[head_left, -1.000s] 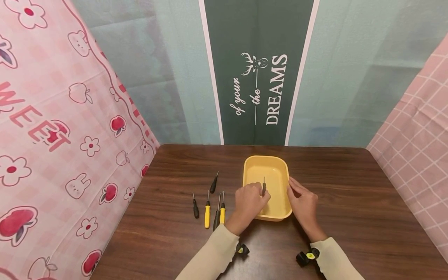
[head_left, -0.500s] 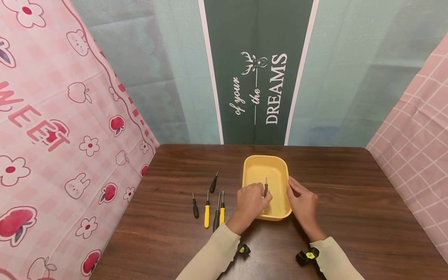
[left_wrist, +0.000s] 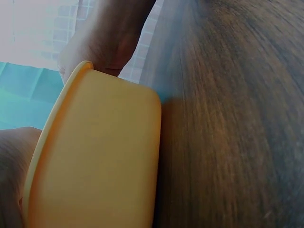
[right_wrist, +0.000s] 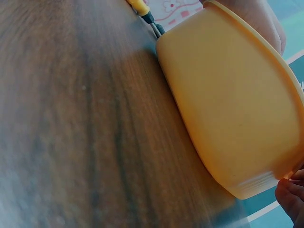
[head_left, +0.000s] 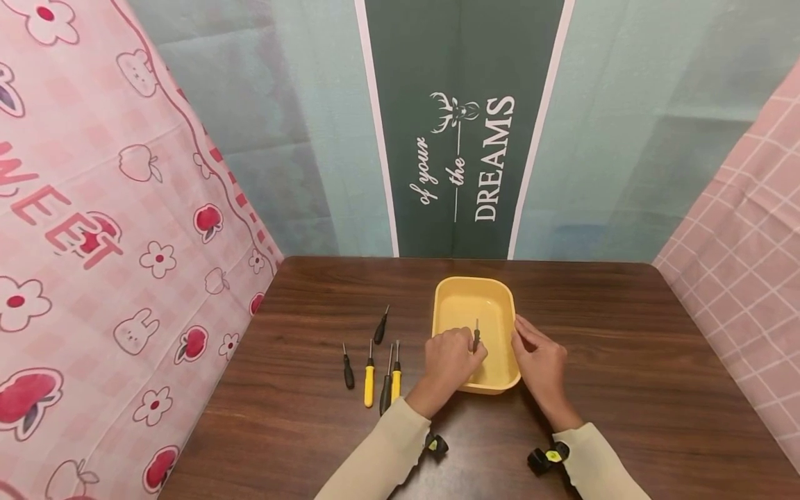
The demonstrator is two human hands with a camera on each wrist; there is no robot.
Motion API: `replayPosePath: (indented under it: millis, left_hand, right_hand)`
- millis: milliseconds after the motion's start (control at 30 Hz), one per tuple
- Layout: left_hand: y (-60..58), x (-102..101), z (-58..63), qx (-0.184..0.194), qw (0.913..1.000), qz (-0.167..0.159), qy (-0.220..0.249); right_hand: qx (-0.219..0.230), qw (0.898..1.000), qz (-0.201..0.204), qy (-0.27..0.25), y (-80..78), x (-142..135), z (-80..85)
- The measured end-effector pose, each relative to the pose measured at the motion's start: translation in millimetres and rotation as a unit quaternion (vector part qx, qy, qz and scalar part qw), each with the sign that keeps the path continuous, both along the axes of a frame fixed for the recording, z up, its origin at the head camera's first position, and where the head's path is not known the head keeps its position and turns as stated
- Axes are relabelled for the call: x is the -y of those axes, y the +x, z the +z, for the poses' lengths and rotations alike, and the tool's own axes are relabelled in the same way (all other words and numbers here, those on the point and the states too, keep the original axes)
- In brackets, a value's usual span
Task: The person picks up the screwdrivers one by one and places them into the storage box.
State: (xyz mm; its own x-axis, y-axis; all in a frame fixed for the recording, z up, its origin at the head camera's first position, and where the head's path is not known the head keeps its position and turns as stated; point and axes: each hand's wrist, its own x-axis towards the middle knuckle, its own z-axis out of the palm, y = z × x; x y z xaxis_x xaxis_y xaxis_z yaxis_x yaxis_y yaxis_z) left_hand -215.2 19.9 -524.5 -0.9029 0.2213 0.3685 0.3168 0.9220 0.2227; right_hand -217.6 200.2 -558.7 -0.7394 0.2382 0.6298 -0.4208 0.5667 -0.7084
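In the head view a yellow plastic tub (head_left: 475, 298) stands on the wooden table. My left hand (head_left: 451, 357) reaches over the tub's near left part and grips a small dark screwdriver (head_left: 477, 336), its thin shaft pointing to the far side. Whether the screwdriver touches the tub's floor I cannot tell. On the tub's right side, my right hand (head_left: 542, 364) pinches the wall between thumb and fingers. The left wrist view is mostly filled by the tub's outer wall (left_wrist: 99, 147), and in the right wrist view my right fingertips (right_wrist: 290, 197) touch its rim.
Left of the tub lie several screwdrivers: a black one (head_left: 381, 326) farther back, another black one (head_left: 348, 371) at the far left, a yellow one (head_left: 369, 385), and a black one (head_left: 386, 392) beside a second yellow one (head_left: 396, 378). Patterned cloths hang around the table (head_left: 625, 347).
My left hand has shifted slightly to the right with the screwdriver over the tub. The right hand and the tub stay essentially in place.
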Motion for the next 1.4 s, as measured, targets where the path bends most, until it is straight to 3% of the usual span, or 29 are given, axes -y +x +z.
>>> replayPosePath:
  millis: [900, 1400]
  left_hand:
    - [0.0, -0.5, -1.8, 0.014, 0.9993, -0.001, -0.035]
    - [0.6, -3.6, -1.3, 0.046, 0.9974, 0.007, -0.055]
  right_hand:
    - [-0.003, 1.000, -0.002, -0.002, -0.4, 0.0, -1.4]
    - [-0.001, 1.000, -0.007, 0.011, -0.2, -0.7, -2.0]
